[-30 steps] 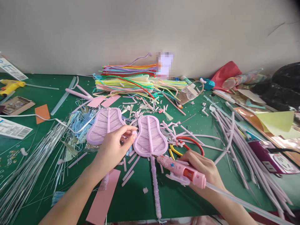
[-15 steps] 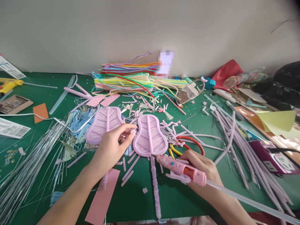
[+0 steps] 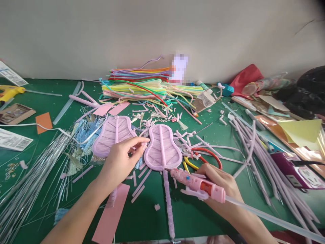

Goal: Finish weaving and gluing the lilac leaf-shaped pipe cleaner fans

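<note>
Gripping a pink glue gun (image 3: pixel 198 184), the right hand (image 3: pixel 217 178) has its fingers wrapped around the tool, whose tip points left of that hand to the base of a light purple fan (image 3: pixel 162 149), where the fan's handle (image 3: pixel 167 203) begins. A clear glue stick (image 3: pixel 269 218) runs out of the gun's back end, to the near right of the right hand. The fan lies on the green tabletop (image 3: pixel 200 223) between the two hands, its left edge just beside the left hand (image 3: pixel 124 156); whether the fingertips touch it, I cannot tell. Between thumb and fingers, the left hand pinches a small light purple piece (image 3: pixel 144 144). Partly behind the left hand lies a second fan (image 3: pixel 108 135), and below that hand, a strip of pink paper (image 3: pixel 111 213). Just beyond the right hand is a curved red handle (image 3: pixel 220 161); purple stems (image 3: pixel 269 162) lie to its right.
</note>
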Available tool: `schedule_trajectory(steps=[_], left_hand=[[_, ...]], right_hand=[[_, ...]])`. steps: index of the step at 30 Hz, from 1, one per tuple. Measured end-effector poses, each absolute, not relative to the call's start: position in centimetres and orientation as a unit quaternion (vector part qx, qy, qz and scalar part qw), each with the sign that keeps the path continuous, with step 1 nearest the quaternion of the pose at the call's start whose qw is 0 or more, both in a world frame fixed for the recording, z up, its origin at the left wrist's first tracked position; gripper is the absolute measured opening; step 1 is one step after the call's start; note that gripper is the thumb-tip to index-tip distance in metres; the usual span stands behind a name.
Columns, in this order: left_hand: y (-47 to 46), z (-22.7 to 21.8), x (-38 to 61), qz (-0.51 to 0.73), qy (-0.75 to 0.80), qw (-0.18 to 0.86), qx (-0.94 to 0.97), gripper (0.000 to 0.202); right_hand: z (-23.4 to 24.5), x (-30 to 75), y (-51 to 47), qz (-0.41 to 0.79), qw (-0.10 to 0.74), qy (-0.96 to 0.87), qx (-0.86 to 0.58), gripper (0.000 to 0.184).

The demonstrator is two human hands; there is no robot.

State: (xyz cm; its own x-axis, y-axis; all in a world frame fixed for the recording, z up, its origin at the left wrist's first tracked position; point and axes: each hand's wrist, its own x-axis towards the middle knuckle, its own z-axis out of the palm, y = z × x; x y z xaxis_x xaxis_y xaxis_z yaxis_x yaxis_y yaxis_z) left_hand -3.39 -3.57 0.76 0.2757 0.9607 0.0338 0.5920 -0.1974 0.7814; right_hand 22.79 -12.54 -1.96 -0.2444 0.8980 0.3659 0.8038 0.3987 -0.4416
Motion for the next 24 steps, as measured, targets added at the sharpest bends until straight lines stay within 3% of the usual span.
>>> schedule_trajectory(steps=[24], left_hand=[[-3.56,0.57,-3.48,0.267,0.538,0.339,0.724,0.026]], right_hand=[[-1.86,22.32,-12.37,0.074,0.292,-0.787,-0.538,0.015]])
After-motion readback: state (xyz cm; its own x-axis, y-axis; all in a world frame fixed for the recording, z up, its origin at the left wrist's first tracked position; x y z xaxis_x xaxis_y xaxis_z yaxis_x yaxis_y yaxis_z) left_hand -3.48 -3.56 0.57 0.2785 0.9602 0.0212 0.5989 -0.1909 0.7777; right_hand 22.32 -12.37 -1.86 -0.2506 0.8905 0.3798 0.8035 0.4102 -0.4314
